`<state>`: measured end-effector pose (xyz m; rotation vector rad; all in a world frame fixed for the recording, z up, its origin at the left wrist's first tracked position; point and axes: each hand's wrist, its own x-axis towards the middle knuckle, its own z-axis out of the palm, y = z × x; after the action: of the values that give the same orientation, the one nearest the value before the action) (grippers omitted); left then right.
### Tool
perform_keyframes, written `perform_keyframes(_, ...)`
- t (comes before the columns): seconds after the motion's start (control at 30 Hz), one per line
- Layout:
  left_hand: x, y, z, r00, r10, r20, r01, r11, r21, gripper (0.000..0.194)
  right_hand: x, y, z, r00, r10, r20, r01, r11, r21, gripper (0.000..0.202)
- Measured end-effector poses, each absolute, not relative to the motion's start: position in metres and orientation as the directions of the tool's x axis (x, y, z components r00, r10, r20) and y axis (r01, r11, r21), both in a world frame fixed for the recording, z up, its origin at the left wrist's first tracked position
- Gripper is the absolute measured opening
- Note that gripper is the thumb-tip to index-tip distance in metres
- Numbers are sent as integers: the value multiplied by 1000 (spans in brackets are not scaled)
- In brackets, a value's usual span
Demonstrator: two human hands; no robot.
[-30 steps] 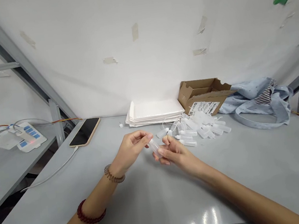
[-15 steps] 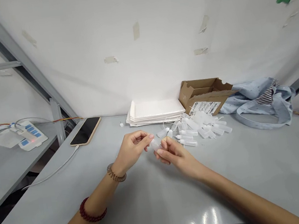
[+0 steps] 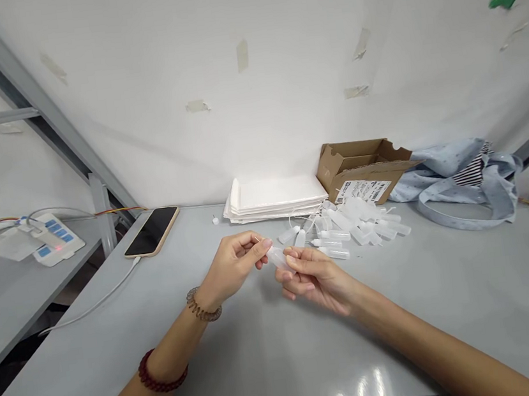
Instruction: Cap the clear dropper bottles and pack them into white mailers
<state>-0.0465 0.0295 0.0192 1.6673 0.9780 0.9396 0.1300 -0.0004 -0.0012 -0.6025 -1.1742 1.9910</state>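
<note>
A small translucent plastic squeeze bottle (image 3: pixel 279 259) is held tilted above the table, between my two hands. My right hand (image 3: pixel 315 275) is closed around its body, thumb on top. At its upper left end, my left hand (image 3: pixel 240 257) pinches with thumb and forefinger; the tip there is hidden by the fingers. Just behind lies a loose pile of similar bottles (image 3: pixel 340 224), several with thin strap-like loops and white tops.
White padded envelopes (image 3: pixel 278 195) are stacked against the wall, beside an open cardboard box (image 3: pixel 362 170). Light blue cloth (image 3: pixel 465 183) lies at right. A phone (image 3: pixel 152 232) with its charging cable (image 3: pixel 99 303) is at left. A small white cap (image 3: pixel 215 220) sits near the envelopes.
My right hand has turned and shifted slightly on the bottle, its lower fingers now less curled. More of the bottle's body shows. My left hand stays almost in place.
</note>
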Motion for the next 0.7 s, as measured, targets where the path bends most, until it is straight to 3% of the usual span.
perform_keyframes(0.03, -46, 30, 18, 369, 919, 136, 206, -224, 953, 27, 130, -1, -2, -599, 801, -18, -309, -252, -917, 26)
perform_keyframes(0.1, -45, 30, 16, 330, 938, 106, 283, -205, 937, 31, 129, -2, -7, -496, 864, 90, -67, 65, -996, 21)
perform_keyframes(0.17, -44, 32, 12, 298, 952, 75, 344, -180, 921, 35, 128, -4, -15, -432, 864, 261, 246, 391, -887, 15)
perform_keyframes(0.23, -43, 33, 8, 284, 958, 45, 379, -155, 912, 38, 127, -4, -22, -434, 823, 366, 407, 542, -736, 12)
perform_keyframes(0.47, -42, 33, 8, 255, 965, -57, 404, -53, 913, 48, 126, -1, -28, -406, 793, 454, 486, 608, -628, 16)
perform_keyframes(0.6, -41, 32, 11, 276, 957, -89, 327, -6, 945, 46, 126, -4, -24, -381, 821, 424, 486, 569, -663, 9)
perform_keyframes(0.7, -41, 30, 14, 300, 952, -53, 333, -52, 942, 45, 127, -7, -18, -334, 874, 352, 444, 475, -760, 9)
